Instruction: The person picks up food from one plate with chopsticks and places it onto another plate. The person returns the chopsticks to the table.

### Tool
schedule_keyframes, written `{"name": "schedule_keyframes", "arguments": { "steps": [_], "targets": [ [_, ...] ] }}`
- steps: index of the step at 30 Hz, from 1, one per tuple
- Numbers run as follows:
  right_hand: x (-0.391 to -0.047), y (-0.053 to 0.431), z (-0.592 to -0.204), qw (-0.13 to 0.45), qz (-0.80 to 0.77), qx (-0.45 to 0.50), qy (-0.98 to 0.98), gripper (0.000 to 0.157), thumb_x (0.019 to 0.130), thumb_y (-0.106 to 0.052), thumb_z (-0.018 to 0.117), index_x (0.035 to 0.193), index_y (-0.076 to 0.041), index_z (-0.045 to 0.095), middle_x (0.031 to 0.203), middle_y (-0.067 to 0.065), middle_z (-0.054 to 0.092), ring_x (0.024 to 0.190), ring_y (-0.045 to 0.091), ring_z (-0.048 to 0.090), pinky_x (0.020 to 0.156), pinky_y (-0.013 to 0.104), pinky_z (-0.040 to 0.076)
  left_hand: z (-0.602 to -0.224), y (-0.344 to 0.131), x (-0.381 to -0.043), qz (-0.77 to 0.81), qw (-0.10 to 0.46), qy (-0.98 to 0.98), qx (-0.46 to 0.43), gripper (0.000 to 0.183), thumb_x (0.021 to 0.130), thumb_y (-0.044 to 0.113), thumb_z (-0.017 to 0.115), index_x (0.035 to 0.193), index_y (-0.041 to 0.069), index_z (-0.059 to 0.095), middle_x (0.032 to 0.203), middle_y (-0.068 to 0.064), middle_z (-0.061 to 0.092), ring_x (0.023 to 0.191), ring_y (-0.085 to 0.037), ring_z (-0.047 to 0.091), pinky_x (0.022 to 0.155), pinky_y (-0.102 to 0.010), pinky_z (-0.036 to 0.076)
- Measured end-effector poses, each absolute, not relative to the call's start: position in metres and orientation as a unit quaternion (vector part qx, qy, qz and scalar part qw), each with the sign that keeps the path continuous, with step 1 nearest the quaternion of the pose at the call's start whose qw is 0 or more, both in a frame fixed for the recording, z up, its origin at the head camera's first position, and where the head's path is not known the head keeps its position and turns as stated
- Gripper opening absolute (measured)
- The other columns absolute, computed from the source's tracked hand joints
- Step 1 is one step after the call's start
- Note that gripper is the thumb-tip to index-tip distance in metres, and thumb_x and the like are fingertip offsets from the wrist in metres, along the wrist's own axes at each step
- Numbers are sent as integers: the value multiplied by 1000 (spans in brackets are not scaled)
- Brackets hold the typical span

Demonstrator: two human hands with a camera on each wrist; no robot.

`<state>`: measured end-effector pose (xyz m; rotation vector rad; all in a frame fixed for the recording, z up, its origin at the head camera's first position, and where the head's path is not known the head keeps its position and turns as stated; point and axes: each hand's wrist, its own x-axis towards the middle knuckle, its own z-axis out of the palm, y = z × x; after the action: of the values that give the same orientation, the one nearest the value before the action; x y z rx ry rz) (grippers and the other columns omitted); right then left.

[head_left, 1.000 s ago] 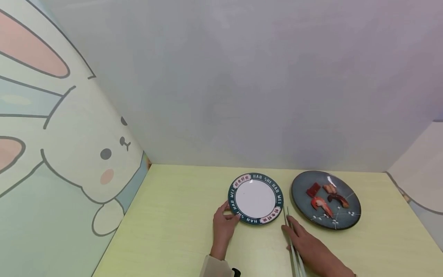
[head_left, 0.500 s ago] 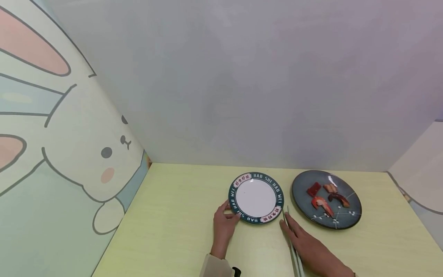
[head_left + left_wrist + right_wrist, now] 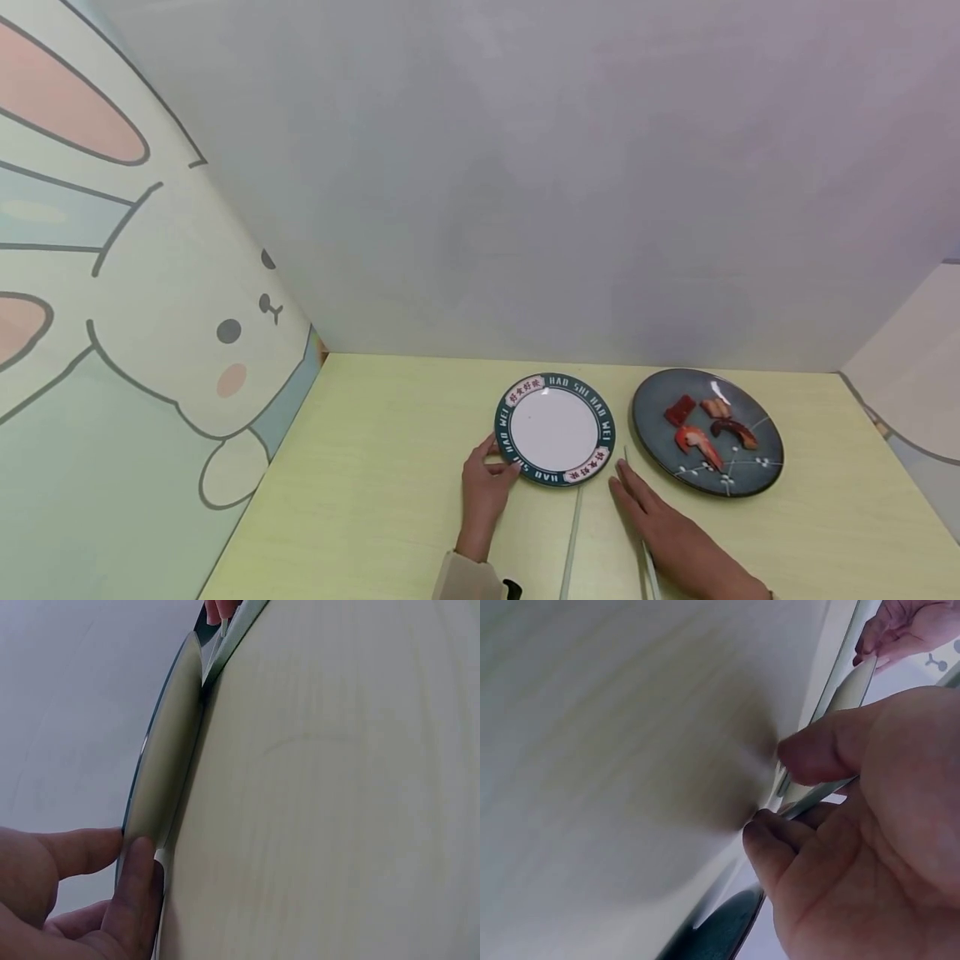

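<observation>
My left hand (image 3: 486, 483) pinches the lower left rim of a small white plate (image 3: 555, 429) with a green lettered border. In the left wrist view, thumb and fingers meet at the edge of this plate (image 3: 166, 742), tilted on the table. My right hand (image 3: 675, 533) lies over a long pale green chopstick (image 3: 651, 575), fingers mostly straight; the tip shows past them. In the right wrist view, thumb and fingertips stand apart on either side of the chopstick (image 3: 817, 799). A second chopstick (image 3: 572, 542) lies by itself between the hands, its far end at the plate.
A larger dark grey plate (image 3: 648, 429) sits right of the right hand. It bears a red piece of food (image 3: 680, 410), a pink striped piece (image 3: 715, 407), a shrimp-like piece (image 3: 697, 446) and a dark curved piece (image 3: 733, 432). A grey wall (image 3: 562, 183) rises behind the table.
The two chopsticks lay together under my right hand; one is now apart, farther left below the small plate. My right hand and left hand have barely moved.
</observation>
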<state>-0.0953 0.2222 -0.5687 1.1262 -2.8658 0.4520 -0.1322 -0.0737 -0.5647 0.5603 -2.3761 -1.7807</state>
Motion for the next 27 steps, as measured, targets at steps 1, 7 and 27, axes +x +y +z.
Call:
{"name": "schedule_keyframes", "arguments": {
  "steps": [1,7,27],
  "targets": [
    [-95,221,-567,0,148,356,-923,92,94,-60,69,160,-3,40,165,24,33,139,33,51,95,37,59,-565,-74,-132,-588,60,-785,185,63,88,-2,80,146,-3,58,117,-12,65,86,-15,65,69,-28,56],
    [-95,214,-560,-68,162,316,-933,90,92,-52,75,160,-3,41,168,25,30,142,39,49,98,44,58,-565,-74,-133,-588,59,-785,185,62,88,-2,80,146,-3,58,117,-12,65,86,-15,65,69,-29,55],
    [-91,183,-557,-78,164,299,-937,63,106,-34,59,158,0,45,166,26,35,150,49,38,106,56,51,-566,-75,-133,-589,65,-787,172,64,85,-3,81,145,-5,58,116,-12,66,86,-16,65,66,-27,53]
  ]
}}
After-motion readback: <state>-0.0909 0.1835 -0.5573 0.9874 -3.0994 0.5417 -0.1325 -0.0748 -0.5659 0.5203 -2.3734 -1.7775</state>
